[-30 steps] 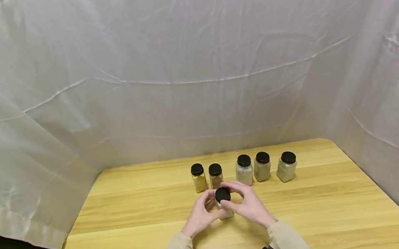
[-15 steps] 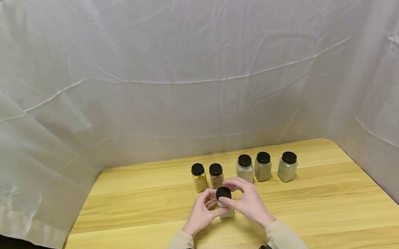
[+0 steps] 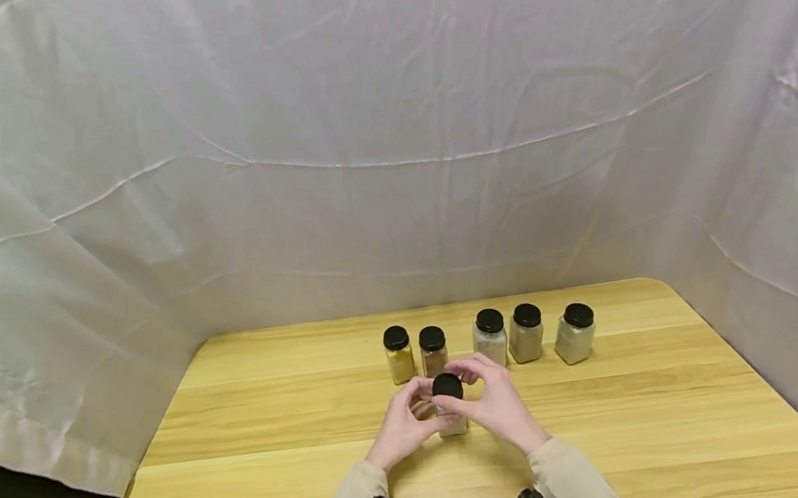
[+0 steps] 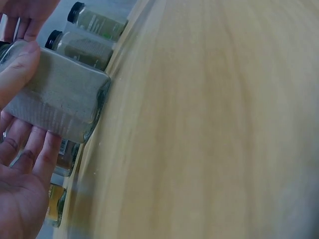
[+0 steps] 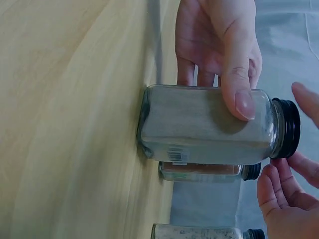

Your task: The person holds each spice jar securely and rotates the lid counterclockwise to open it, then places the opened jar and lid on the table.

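A clear square glass jar [image 3: 453, 425] of pale grey powder, with a black screw lid [image 3: 447, 386], stands upright at the middle of the table. My left hand [image 3: 402, 429] grips its body, thumb across the near side and fingers behind, as the left wrist view confirms. Around the lid curl the thumb and fingers of my right hand [image 3: 497, 406]. In the right wrist view the glass jar [image 5: 199, 119] lies sideways in the picture, with the right-hand fingers [image 5: 286, 186] at the edge of the lid [image 5: 288, 128].
Behind the hands stand a yellow spice jar [image 3: 400, 362] and a brown one [image 3: 435, 360]. Farther right are pale jars, one [image 3: 491, 346] beside a greyish one [image 3: 526, 341], and another [image 3: 575, 341] apart. All have black lids. Grey curtains [image 3: 392, 199] enclose the wooden table [image 3: 656, 417].
My right thumb has shifted left across the front of the lid while the right fingers stay curled behind it. The left hand and jar hold nearly the same place.
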{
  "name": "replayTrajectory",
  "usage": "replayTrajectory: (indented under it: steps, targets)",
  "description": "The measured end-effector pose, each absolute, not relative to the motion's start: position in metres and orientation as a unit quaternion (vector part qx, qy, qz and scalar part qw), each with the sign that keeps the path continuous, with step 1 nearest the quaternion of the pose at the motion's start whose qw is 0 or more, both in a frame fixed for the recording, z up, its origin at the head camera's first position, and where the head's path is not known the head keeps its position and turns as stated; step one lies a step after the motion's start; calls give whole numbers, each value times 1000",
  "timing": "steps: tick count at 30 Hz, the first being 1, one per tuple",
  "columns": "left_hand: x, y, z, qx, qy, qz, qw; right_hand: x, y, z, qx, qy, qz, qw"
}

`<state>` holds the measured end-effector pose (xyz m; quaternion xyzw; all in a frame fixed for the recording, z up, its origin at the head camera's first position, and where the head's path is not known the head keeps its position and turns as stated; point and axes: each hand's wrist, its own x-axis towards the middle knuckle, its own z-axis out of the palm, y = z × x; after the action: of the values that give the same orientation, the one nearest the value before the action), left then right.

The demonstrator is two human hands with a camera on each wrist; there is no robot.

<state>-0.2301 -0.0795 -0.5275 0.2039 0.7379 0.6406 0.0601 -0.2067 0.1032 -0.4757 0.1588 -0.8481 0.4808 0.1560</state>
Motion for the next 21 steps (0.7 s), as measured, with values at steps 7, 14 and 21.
replayTrajectory:
  steps: [7,14,21]
  targets:
    - [-230,-81,-528,213,740,635,54,-208,102,-476,180,-846,477,156]
    - [-231,-81,-529,224,740,633,47,-207,105,-477,232,-835,481,135]
    - [-230,-80,-528,208,739,638,62,-205,102,-478,173,-842,487,156]
